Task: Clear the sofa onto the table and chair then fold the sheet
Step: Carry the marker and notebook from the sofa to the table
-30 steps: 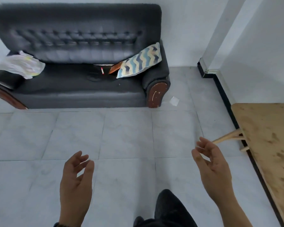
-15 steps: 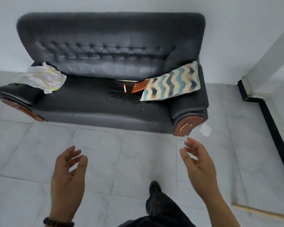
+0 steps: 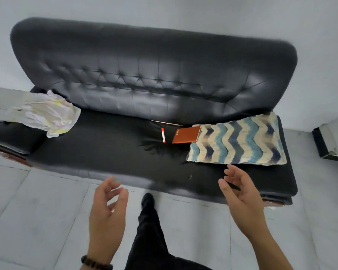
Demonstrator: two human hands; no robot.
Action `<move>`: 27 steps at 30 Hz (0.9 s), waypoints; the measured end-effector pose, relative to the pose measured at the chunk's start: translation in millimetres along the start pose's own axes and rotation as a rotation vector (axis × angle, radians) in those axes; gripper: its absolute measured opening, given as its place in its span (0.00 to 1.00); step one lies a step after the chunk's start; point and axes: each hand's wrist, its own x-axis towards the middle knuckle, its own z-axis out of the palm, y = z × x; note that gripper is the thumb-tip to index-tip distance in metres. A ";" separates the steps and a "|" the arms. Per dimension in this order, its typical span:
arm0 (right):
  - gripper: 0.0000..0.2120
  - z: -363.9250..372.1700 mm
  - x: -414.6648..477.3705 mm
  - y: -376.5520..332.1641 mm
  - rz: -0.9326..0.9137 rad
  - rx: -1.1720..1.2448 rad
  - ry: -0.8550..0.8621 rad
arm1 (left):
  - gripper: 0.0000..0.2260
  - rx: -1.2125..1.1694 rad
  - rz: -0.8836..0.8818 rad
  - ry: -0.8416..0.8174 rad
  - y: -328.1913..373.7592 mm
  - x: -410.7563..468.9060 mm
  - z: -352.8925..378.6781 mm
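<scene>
Empty, fingers loosely apart before sofa [image 3: 144, 55]: left hand [image 3: 107, 213], right hand [image 3: 242, 197]. Just beyond right hand, pillow [image 3: 236, 143]; mid-seat, pen [image 3: 163, 135] and notebook [image 3: 185, 135]; far left, crumpled sheet [image 3: 47, 114], well apart from hands.

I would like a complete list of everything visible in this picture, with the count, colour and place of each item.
sofa: 1, black, against the wall
wall: 1, white, behind the sofa
sheet: 1, white with yellow marks, crumpled on the left armrest
pen: 1, white with red cap, mid seat near the backrest
flat case: 1, orange-brown, on the seat, touching the cushion
cushion: 1, blue and cream zigzag, right end of the seat
floor tiles: many, pale grey, before the sofa
leg: 1, black trousers and shoe, between the hands
bracelet: 1, dark beads, left wrist
left hand: 1, empty, at the sofa's front edge
right hand: 1, empty, just short of the cushion
</scene>
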 end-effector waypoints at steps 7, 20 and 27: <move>0.18 91.2 136.7 -45.5 0.141 0.041 0.057 | 0.15 0.020 0.005 -0.220 32.9 203.2 43.6; 0.18 235.5 334.2 162.7 0.485 0.066 0.059 | 0.16 0.153 -0.198 -0.294 -149.7 389.6 241.0; 0.28 323.2 420.6 320.3 0.828 0.272 0.105 | 0.19 0.228 -0.368 -0.364 -320.6 471.5 387.8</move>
